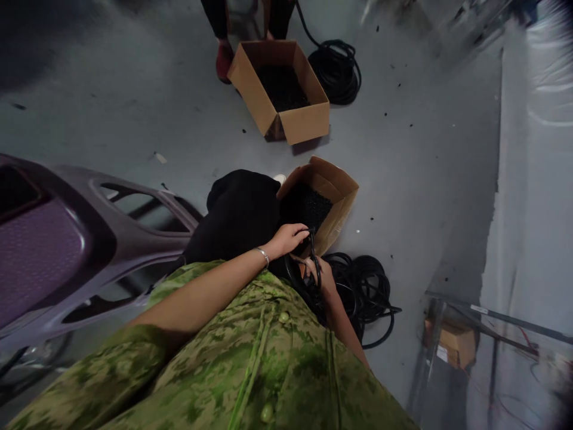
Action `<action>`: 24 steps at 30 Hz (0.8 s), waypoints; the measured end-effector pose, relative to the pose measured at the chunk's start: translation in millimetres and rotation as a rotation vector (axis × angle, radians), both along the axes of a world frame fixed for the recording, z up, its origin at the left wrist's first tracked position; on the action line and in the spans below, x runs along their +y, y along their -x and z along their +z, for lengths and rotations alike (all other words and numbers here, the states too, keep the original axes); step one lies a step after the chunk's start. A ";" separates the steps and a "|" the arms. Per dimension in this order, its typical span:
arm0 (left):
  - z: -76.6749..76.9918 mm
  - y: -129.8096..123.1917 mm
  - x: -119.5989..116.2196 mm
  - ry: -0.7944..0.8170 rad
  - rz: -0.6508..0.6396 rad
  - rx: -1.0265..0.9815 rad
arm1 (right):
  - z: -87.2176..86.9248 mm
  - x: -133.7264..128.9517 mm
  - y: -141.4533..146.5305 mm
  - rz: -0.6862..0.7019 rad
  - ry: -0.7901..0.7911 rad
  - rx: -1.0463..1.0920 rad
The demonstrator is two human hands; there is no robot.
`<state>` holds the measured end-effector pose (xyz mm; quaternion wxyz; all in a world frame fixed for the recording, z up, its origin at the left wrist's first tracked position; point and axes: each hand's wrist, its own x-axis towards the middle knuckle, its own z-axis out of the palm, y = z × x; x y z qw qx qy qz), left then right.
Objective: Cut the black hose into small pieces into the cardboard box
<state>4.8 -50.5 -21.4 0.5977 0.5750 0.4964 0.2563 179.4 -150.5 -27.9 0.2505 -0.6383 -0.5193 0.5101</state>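
My left hand [289,239], with a bracelet at the wrist, is closed in a pinch on the end of a black tube [313,243] over the near edge of a cardboard box [342,209]. Small black pieces [313,206] fill part of that box. My right hand [326,276] is just below and to the right, its fingers curled close to the tube where it loops past. A small orange part [304,270] shows beside those fingers, but its kind is unclear. Coiled black tubing [369,278] lies on the floor to the right of my right hand.
Ahead stands another open cardboard box [304,125] holding dark contents, with a person's legs [217,21] behind it. A second black coil [338,71] lies beside it. At left is a purple-grey plastic chair [129,209]. A metal frame [492,313] and a small carton [454,343] are at lower right.
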 end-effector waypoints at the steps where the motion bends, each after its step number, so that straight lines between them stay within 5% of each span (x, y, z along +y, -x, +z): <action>1: 0.1 0.2 0.1 -0.004 -0.004 0.001 | -0.5 -0.4 -0.6 0.005 -0.001 -0.004; 24: -4.0 -0.3 0.2 0.003 -0.031 -0.021 | -8.9 -9.6 -3.4 -0.016 0.022 -0.050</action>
